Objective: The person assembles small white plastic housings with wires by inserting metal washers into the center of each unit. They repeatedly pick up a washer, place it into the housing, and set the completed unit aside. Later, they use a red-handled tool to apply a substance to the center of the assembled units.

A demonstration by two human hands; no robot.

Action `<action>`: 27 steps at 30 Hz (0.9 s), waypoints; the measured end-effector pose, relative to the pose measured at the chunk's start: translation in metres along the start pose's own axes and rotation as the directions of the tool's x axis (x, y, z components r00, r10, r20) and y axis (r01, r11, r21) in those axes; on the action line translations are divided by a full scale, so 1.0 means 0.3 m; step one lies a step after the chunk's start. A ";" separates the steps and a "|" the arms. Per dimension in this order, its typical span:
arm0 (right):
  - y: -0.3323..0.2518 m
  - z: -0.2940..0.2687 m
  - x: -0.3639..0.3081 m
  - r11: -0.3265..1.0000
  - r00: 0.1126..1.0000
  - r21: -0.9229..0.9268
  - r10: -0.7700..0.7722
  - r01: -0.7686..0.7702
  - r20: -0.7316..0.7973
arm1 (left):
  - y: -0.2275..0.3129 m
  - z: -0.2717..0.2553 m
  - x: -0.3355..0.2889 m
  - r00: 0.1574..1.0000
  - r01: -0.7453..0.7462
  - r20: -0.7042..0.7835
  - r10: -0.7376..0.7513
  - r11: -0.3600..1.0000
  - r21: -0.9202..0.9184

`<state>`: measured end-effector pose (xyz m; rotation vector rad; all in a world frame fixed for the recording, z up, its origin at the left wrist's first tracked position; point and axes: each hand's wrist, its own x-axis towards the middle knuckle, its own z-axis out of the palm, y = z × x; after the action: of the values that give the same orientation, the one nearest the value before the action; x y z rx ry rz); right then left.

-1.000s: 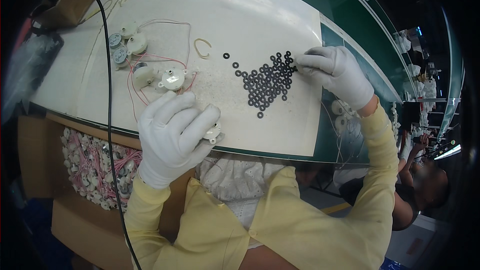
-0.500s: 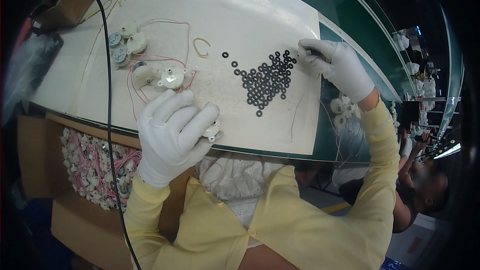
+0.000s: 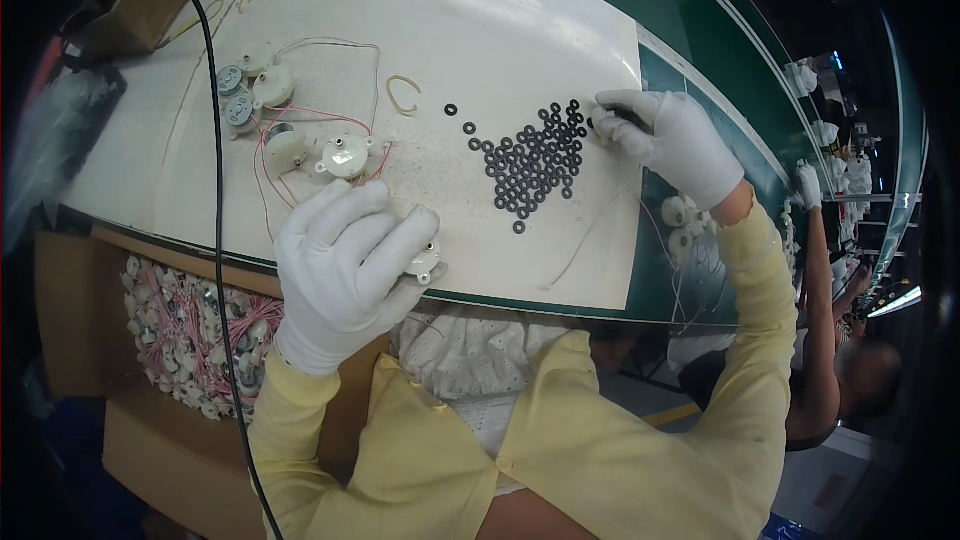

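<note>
In white gloves, both my hands are at the table. My left hand [image 3: 335, 270] is closed around a small round white motor [image 3: 426, 262] near the front edge; its fingers cover much of it. At the right side of a cluster of small black rubber rings [image 3: 535, 168], my right hand [image 3: 685, 140] has thumb and fingers bent together. Whatever those fingertips hold, if anything, is too small to make out. Beyond my left hand lies another white motor [image 3: 345, 157], with several more motors [image 3: 272, 87] and their thin red wires farther left.
A yellowish rubber band [image 3: 403, 95] lies mid-table. Below the left edge stands a cardboard box [image 3: 150, 440] full of wired motors. A black cable [image 3: 218, 190] crosses the view. More white parts [image 3: 680, 230] lie under my right forearm. At far right is another person's arm [image 3: 820, 310].
My right hand has shifted slightly and its fingers have drawn closer together by the rings. A thin pale strand below it has swung left. My left hand stays still with the motor.
</note>
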<state>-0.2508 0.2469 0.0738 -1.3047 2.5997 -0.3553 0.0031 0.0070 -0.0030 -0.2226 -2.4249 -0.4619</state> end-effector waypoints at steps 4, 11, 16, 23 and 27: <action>-0.030 -0.037 -0.022 0.979 0.995 -0.179 -0.087 0.096 0.053 | 0.000 0.000 0.011 0.999 -0.010 -0.037 0.011 1.000 0.015; -0.015 -0.026 -0.040 0.931 0.981 -0.308 -0.186 0.193 0.054 | 0.012 -0.013 0.031 0.999 -0.006 -0.034 0.006 1.000 0.002; -0.010 -0.037 -0.023 0.972 0.987 -0.199 -0.103 0.127 0.126 | 0.011 -0.008 0.036 0.999 -0.004 -0.043 0.005 1.000 0.017; -0.018 -0.035 -0.026 0.913 0.976 -0.348 -0.186 0.214 0.111 | 0.008 -0.007 -0.003 0.997 0.046 0.057 -0.046 0.999 0.005; -0.036 -0.036 -0.018 0.864 0.968 -0.447 -0.163 0.233 0.189 | 0.008 -0.010 0.009 0.999 0.025 0.023 -0.025 1.000 0.003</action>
<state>-0.2427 0.2463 0.0877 -1.6813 2.5173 0.3571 0.0034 0.0082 0.0017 -0.1972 -2.4530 -0.4699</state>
